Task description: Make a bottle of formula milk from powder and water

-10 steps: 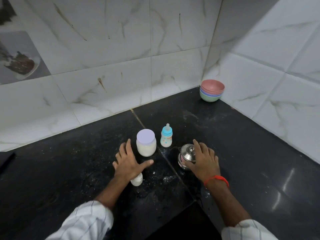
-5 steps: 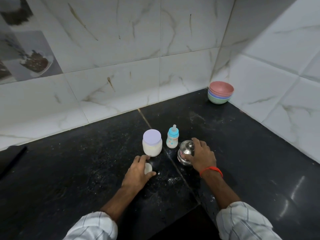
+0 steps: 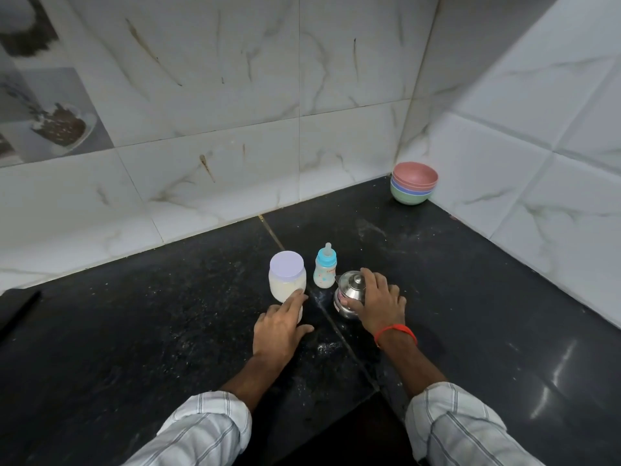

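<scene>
Forward now, left hand [image 3: 280,326] perhaps touches powder jar [image 3: 287,276] on black counter [image 3: 141,331].

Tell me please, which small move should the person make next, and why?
Probably lift the left hand to the powder jar and unscrew its lid: jar and baby bottle are both closed, and the right hand already rests on the steel kettle.

Black speckled stone counter [image 3: 134,331] in a corner of white marble-look wall tiles [image 3: 218,169], stacked pastel bowls [image 3: 414,183] at the corner, glare streaks bottom right.
</scene>
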The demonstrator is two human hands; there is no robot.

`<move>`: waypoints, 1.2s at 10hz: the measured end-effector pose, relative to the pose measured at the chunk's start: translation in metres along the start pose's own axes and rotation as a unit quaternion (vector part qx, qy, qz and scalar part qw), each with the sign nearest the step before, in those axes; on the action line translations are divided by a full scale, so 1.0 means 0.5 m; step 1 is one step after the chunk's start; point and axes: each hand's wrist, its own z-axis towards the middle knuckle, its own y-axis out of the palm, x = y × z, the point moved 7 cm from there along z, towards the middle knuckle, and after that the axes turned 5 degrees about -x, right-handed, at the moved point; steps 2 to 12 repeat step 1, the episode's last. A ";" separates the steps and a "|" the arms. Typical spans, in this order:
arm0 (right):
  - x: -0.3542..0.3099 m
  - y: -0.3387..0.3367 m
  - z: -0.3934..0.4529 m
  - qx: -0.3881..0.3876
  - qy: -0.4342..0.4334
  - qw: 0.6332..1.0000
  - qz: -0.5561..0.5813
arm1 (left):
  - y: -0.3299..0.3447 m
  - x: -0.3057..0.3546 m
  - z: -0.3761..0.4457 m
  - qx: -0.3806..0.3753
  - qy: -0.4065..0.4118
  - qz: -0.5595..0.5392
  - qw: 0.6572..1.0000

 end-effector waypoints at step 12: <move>0.000 -0.002 -0.008 0.017 0.001 1.000 -0.010 | -0.003 -0.006 -0.008 0.017 -0.001 0.035 0.999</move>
